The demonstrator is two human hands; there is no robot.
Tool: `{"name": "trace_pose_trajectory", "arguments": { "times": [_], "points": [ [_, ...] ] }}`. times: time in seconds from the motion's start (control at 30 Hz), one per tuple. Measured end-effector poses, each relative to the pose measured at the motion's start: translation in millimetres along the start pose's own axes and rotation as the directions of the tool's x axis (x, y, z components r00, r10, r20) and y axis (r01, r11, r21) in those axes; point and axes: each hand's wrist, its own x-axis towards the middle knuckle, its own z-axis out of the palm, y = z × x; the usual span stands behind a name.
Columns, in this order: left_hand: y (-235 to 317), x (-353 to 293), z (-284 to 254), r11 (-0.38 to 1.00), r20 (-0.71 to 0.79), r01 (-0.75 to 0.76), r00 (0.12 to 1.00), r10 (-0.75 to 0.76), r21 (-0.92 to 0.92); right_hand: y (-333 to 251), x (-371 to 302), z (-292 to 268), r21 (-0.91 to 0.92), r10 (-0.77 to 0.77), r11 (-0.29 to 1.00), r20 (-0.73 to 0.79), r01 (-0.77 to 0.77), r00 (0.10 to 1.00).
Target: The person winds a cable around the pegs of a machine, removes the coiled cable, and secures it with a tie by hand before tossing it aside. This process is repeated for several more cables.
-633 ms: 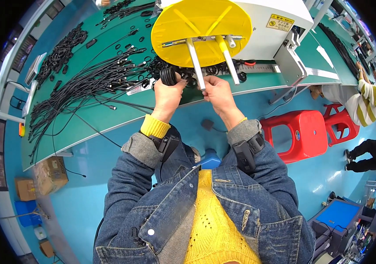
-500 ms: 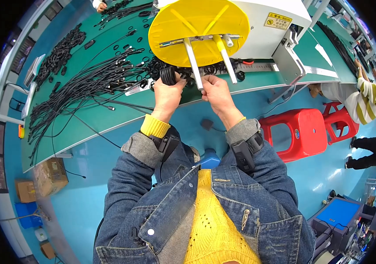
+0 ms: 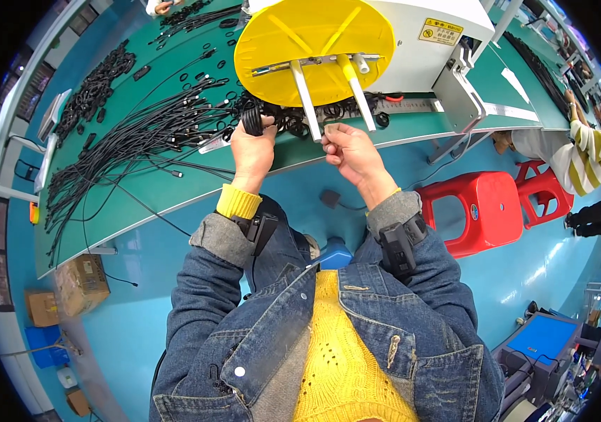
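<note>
Green tabletop (image 3: 413, 126) over a blue floor (image 3: 132, 320), loose black cables (image 3: 128, 137) piled left. Your left hand (image 3: 253, 155) is closed on a coiled black cable (image 3: 252, 122), held above the tabletop's near edge, left of the silver rod (image 3: 305, 102) on the yellow disc (image 3: 283, 81). Your right hand (image 3: 354, 153) has thumb and forefinger pinched, just beside that rod's near end; can't tell if anything's between them. Red stool (image 3: 480, 211) stands right.
</note>
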Motion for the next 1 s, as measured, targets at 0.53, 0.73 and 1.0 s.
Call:
{"name": "trace_pose_trajectory", "arguments": {
  "times": [0.53,0.73,1.0],
  "points": [
    [77.8,-94.8,12.1,0.915,0.477,0.271,0.873,-0.103,-0.299,1.6,-72.2,5.5,-0.199,0.021,0.98,0.101,-0.001,0.995],
    [66.5,-87.5,-4.3,0.933,0.517,0.307,0.839,-0.17,-0.19,11.7,-84.0,9.5,-0.263,-0.11,0.954,0.143,0.145,0.984],
    [64.7,-96.5,-3.9,0.914,0.446,0.3,0.881,-0.156,-0.274,34.9,-97.6,5.9,0.079,0.003,0.997,0.275,-0.026,0.961]
  ]
}}
